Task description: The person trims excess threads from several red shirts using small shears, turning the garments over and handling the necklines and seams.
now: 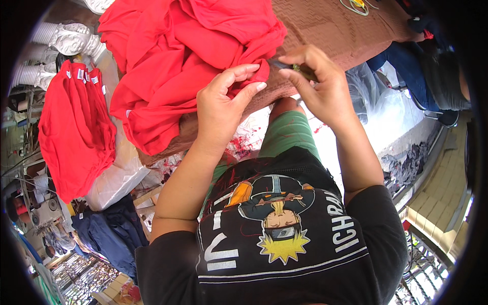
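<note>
A heap of red cloth (pixel 188 51), seemingly garments, lies on a brown textured cover (pixel 325 30) in front of me. My left hand (pixel 222 101) pinches an edge of this red garment between thumb and fingers. Close by on the right, my right hand (pixel 325 86) is closed around a small pair of thread snips (pixel 306 71). Their dark tip points left at the pinched edge, a short gap away. The fingers partly hide the snips' handle.
More red garments (pixel 76 132) with white labels hang or lie at the left, above dark blue clothing (pixel 114 229). White ornate columns (pixel 66 38) stand far left. Clear plastic sheeting (pixel 373 94) and another person's dark-clad leg (pixel 412 71) are at the right. Red scraps (pixel 241 145) litter the floor.
</note>
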A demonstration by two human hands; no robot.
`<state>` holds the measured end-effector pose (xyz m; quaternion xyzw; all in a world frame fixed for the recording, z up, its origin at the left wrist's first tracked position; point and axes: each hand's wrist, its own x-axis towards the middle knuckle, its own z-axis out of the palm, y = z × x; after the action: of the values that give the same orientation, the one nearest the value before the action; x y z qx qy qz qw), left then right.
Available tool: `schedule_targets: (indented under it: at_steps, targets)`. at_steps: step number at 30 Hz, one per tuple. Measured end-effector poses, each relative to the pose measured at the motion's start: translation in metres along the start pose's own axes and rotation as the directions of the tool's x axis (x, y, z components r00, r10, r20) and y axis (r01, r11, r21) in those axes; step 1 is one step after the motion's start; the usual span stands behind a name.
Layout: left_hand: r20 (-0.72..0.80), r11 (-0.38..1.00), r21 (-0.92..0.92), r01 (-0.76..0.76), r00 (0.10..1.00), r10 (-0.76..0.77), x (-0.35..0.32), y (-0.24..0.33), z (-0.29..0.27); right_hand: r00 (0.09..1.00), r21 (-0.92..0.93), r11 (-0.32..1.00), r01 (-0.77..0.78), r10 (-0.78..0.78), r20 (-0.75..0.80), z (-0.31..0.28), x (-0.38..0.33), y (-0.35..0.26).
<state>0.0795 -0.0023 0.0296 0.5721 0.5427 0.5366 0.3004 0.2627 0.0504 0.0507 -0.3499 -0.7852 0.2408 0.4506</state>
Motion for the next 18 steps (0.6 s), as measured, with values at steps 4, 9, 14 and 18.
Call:
schedule_targets:
  at_steps: [4, 9, 14, 18]
  targets:
    - [0.255, 0.990, 0.137, 0.037, 0.964, -0.071, -0.008, 0.003, -0.006, 0.994, -0.018, 0.998, -0.059, 0.057, -0.098, -0.013, 0.003, 0.006]
    - [0.858, 0.955, 0.287, 0.076, 0.422, -0.292, -0.001, 0.039, -0.027, 0.941, 0.149, 0.959, -0.240, 0.268, -0.207, -0.030, 0.004, 0.020]
    - [0.373, 0.845, 0.413, -0.341, 0.909, 0.185, 0.057, 0.031, -0.005, 0.874, 0.321, 0.898, -0.300, 0.394, -0.284, -0.020, 0.012, 0.055]
    - [0.294, 0.436, 0.725, -0.534, 0.812, 0.505, 0.095, -0.035, 0.010, 0.810, 0.220, 0.790, -0.571, 0.587, -0.004, 0.004, 0.020, 0.086]
